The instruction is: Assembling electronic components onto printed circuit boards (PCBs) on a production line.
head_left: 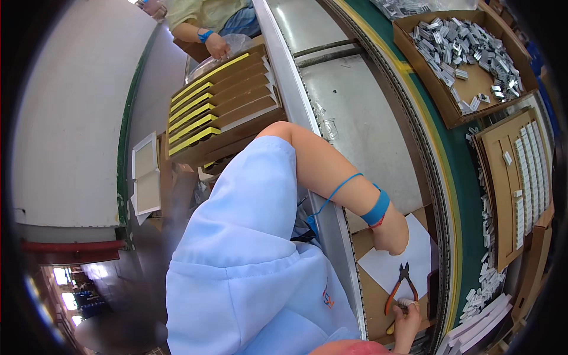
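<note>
My left arm reaches in from a light blue sleeve, with a blue wrist strap point(377, 208) and its cord. My left hand point(391, 239) is bent down over a white sheet point(381, 266) lying on brown cardboard; its fingers are hidden. Closer to the lower edge, my right hand point(408, 323) grips orange-handled cutting pliers point(403, 273), whose dark jaws point up over the sheet. One finger of that hand has a white covering. Beside it lies a yellow handle point(390, 327), its tool mostly hidden.
A metal conveyor point(361, 100) runs alongside. At right are a carton point(438, 106) of small metal pieces, a cardboard tray point(494, 154) with rows of white parts, and scattered pieces point(488, 284). Upper left, another person's hand point(218, 47) is near a partitioned box point(248, 106).
</note>
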The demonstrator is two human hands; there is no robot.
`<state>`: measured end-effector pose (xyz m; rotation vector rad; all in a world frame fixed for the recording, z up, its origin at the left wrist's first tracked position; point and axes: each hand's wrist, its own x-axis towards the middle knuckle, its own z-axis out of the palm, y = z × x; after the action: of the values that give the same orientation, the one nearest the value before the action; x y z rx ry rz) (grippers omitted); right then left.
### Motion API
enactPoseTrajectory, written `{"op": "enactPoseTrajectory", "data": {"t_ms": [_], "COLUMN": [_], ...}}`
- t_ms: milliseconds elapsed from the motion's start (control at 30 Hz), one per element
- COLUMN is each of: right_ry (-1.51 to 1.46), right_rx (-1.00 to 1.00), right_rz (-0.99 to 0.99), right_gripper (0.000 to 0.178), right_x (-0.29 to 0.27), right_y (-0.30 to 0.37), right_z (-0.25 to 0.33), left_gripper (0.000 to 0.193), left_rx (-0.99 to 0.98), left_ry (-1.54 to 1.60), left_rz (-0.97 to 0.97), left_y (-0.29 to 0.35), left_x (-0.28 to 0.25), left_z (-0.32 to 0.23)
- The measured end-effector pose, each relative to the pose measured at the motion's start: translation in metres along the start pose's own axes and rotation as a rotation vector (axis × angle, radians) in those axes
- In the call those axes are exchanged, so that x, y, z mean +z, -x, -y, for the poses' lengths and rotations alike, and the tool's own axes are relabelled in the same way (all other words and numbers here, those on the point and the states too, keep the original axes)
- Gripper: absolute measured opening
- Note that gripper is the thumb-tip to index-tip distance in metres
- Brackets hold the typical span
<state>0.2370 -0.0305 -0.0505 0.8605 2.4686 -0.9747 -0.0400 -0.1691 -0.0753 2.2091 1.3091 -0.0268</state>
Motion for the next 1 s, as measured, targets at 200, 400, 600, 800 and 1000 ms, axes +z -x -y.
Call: {"op": "enactPoseTrajectory", "data": {"t_ms": [200, 400, 600, 800, 1000], "right_ry": [0.01, -0.001, -0.002, -0.037, -0.021], "right_rx": [0.025, 0.001, -0.005, 0.005, 0.01], "right_rz": [-0.001, -0.004, -0.001, 0.004, -0.004], "right_gripper": [0.022, 0.023, 0.023, 0.023, 0.022], "right_x": [0.0, 0.001, 0.001, 0.002, 0.003], "right_y": [0.0, -0.001, -0.002, -0.001, 0.0], "right_z": [0.001, -0.004, -0.005, -0.006, -0.007], "left_gripper": [0.013, 0.012, 0.012, 0.011, 0.012], "left_rx": [0.008, 0.021, 0.019, 0.015, 0.009], "left_ry": [-0.002, 0.005, -0.016, 0.0, 0.0], "left_rz": [-0.017, -0.048, -0.039, -0.033, -0.007], "left_y": [-0.002, 0.001, 0.0, -0.002, -0.001], "left_x": [0.004, 0.003, 0.003, 0.008, 0.003], "left_z": [0.004, 0.003, 0.003, 0.005, 0.002]}}
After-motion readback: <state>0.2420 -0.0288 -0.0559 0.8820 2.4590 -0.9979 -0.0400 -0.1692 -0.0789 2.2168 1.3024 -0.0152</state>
